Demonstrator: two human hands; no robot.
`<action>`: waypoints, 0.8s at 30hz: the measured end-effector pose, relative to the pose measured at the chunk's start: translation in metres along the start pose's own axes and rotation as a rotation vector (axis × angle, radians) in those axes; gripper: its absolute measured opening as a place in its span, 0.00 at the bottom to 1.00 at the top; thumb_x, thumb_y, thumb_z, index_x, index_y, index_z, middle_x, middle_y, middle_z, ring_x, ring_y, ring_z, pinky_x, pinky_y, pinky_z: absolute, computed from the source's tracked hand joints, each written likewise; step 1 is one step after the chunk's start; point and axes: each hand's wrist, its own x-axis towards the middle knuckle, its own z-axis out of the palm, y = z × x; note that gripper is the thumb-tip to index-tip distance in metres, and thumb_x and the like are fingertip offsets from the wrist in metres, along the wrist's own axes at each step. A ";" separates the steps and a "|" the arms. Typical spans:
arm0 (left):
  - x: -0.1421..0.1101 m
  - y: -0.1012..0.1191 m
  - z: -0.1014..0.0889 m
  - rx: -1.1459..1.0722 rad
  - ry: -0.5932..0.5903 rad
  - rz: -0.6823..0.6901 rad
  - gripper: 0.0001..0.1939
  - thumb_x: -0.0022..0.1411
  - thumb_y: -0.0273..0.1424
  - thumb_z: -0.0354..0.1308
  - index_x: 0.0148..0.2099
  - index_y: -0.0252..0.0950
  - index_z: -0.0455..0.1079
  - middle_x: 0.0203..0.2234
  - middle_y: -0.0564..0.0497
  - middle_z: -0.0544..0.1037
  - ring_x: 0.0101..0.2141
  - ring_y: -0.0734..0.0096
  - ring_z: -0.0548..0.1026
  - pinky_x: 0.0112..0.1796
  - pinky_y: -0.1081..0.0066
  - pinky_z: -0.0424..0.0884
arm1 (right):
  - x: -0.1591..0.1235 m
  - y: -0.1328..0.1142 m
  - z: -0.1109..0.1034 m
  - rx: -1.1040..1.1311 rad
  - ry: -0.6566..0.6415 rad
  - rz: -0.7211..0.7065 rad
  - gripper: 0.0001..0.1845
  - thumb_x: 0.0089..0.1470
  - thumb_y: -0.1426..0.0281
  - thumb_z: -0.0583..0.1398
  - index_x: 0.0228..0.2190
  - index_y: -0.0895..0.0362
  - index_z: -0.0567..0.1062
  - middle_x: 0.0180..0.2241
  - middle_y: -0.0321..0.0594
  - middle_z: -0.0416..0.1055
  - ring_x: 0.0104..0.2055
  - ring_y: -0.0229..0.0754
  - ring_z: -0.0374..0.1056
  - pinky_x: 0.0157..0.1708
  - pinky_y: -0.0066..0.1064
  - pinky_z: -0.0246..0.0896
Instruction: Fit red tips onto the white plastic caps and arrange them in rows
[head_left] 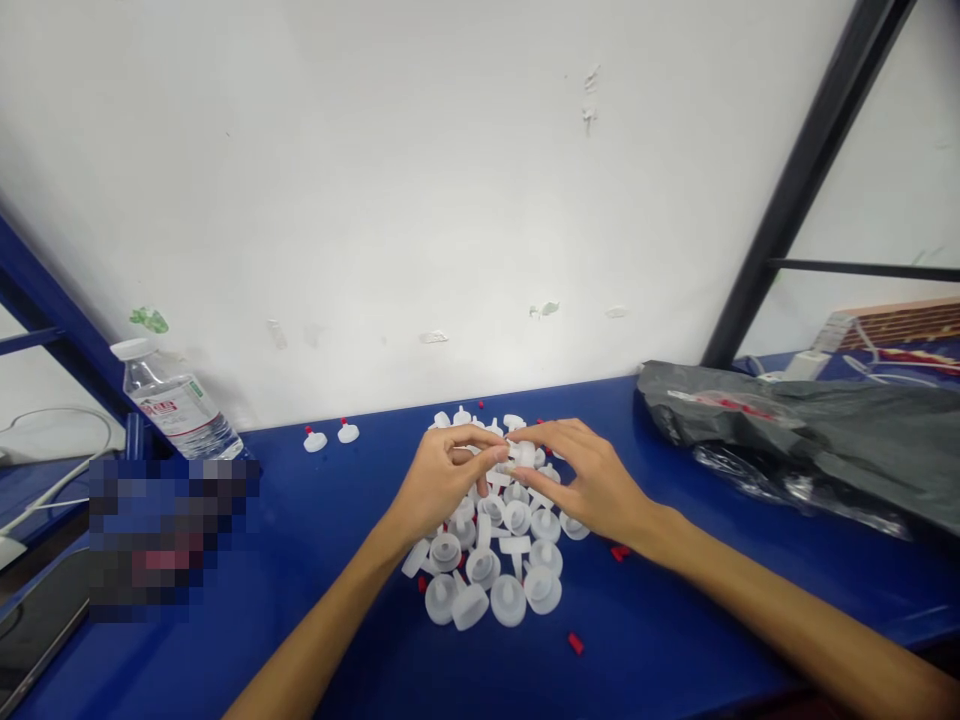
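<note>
Above the pile, my right hand [589, 475] grips a white plastic nozzle cap [523, 455] between thumb and fingers. Its spout side faces my left hand [450, 470], whose thumb and forefinger are pinched together right beside it. Whatever those left fingertips hold, if anything, is too small to make out. Beneath both hands lies a heap of white nozzle caps [508, 600], turned every way. Small red tips [575, 643] lie among and around them. Two white caps with red tips on their spouts, one of them here [348, 431], stand apart at the back left.
The blue tabletop [337, 600] meets a white wall. A clear water bottle [180, 405] leans at the left, near a phone [45, 630] and a blurred-out patch. A dark grey plastic bag [780, 440] lies at the right, by a black metal post [795, 190].
</note>
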 end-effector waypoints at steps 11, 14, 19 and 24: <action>0.014 -0.063 -0.104 0.768 0.151 -0.200 0.18 0.57 0.36 0.56 0.45 0.38 0.80 0.37 0.47 0.83 0.34 0.62 0.77 0.38 0.66 0.72 | 0.001 0.004 -0.005 -0.052 0.020 -0.002 0.12 0.62 0.64 0.63 0.47 0.53 0.73 0.44 0.39 0.79 0.43 0.45 0.74 0.47 0.40 0.65; 0.012 -0.073 -0.113 0.711 0.007 -0.212 0.19 0.55 0.37 0.58 0.46 0.39 0.81 0.38 0.48 0.82 0.32 0.64 0.76 0.36 0.67 0.72 | 0.001 0.004 -0.005 -0.047 0.014 -0.003 0.12 0.62 0.64 0.62 0.47 0.52 0.73 0.44 0.39 0.79 0.43 0.45 0.73 0.47 0.40 0.65; 0.012 -0.078 -0.106 0.723 -0.018 -0.112 0.16 0.55 0.40 0.59 0.43 0.43 0.82 0.42 0.47 0.79 0.33 0.64 0.74 0.40 0.65 0.71 | 0.001 0.005 -0.004 -0.041 0.013 -0.004 0.13 0.62 0.64 0.63 0.47 0.52 0.72 0.44 0.39 0.79 0.43 0.46 0.74 0.47 0.40 0.64; 0.014 -0.073 -0.101 0.732 0.097 -0.099 0.14 0.56 0.41 0.60 0.38 0.40 0.81 0.38 0.46 0.80 0.34 0.62 0.76 0.39 0.64 0.71 | 0.001 0.007 -0.004 -0.042 0.012 -0.011 0.13 0.62 0.64 0.62 0.47 0.52 0.72 0.44 0.40 0.79 0.43 0.47 0.74 0.47 0.41 0.65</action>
